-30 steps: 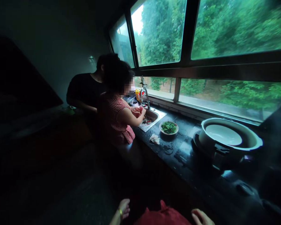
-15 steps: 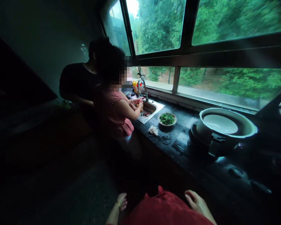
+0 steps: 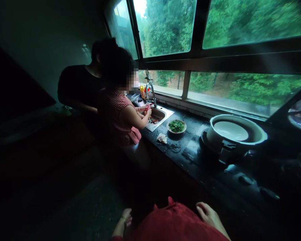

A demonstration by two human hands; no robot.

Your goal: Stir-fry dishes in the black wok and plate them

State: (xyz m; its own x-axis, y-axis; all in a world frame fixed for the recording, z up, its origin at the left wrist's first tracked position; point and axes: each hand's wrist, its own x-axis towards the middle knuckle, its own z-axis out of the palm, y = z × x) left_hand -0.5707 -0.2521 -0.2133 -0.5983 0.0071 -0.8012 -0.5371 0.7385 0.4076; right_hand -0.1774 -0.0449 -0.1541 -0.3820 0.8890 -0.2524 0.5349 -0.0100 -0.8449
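Low in the view my left hand (image 3: 126,216) hangs to the left of my red top, its fingers loosely bent and apart, with nothing seen in them. On the other side my right hand (image 3: 207,213) hangs near the counter front, fingers relaxed, also holding nothing that shows. The black counter (image 3: 172,149) is nearest to it but not touched. On that counter stand a bowl of green leafy vegetables (image 3: 176,126), a crumpled white cloth or paper (image 3: 162,138) and a large pressure cooker pot (image 3: 215,137) with a pale inside.
A person in a red checked top (image 3: 121,110) works with both hands over the sink (image 3: 163,118), beneath a curved faucet (image 3: 151,86). Behind stands another person in dark clothes (image 3: 76,83). Windows run along the counter's far side. The floor at left is very dark.
The view has shifted slightly, so the counter things sit a little further left. Both my hands keep hanging at my sides. The person at the sink still has both hands over it.
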